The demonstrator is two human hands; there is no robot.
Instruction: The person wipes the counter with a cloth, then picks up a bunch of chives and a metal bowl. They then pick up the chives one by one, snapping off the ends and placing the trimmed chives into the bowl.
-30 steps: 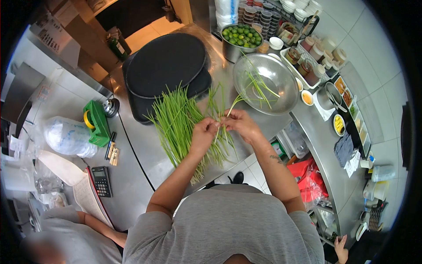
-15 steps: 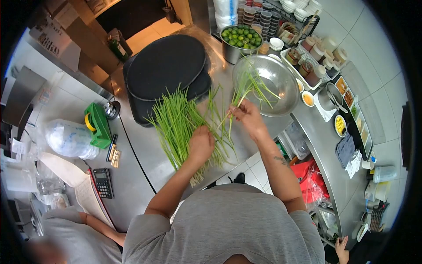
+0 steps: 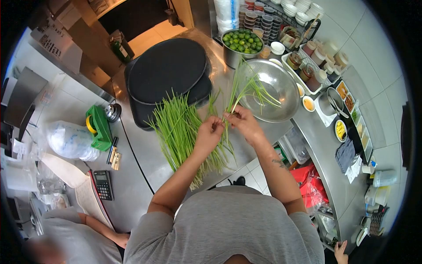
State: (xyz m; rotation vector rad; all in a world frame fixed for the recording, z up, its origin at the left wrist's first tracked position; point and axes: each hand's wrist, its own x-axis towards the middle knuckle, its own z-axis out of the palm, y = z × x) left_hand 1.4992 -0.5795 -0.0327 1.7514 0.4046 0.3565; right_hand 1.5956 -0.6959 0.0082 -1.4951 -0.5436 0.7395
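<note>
Head view, looking down on a steel counter (image 3: 140, 163) at which a person works with both hands; the right hand (image 3: 244, 123) is clenched about a few held stalks (image 3: 232, 99), thumb and fingertips pinching their lower part, while their leafy ends rise and fan out over the near rim of a wide steel bowl (image 3: 281, 103); the left hand (image 3: 209, 133) lies just beside the right, its fingers curled and its fingertips closed on the same held stalks slightly lower down; both hands hover over the right edge of the pile of green stalks (image 3: 176, 127), which lies spread on the counter with its pale root ends toward the person and its tips touching the black round trays (image 3: 169, 66) stacked behind it; several loose stalks already lie inside the bowl; beyond the bowl stands a metal pot of limes (image 3: 241, 42), and to its right a white tray of jars (image 3: 307, 70); on the left part of the counter, well apart from the hands, are a green tape dispenser (image 3: 100, 127), a filled plastic bag (image 3: 68, 141) and a calculator (image 3: 103, 185); a second person in a grey sleeve (image 3: 66, 235) is at the lower left.
</note>
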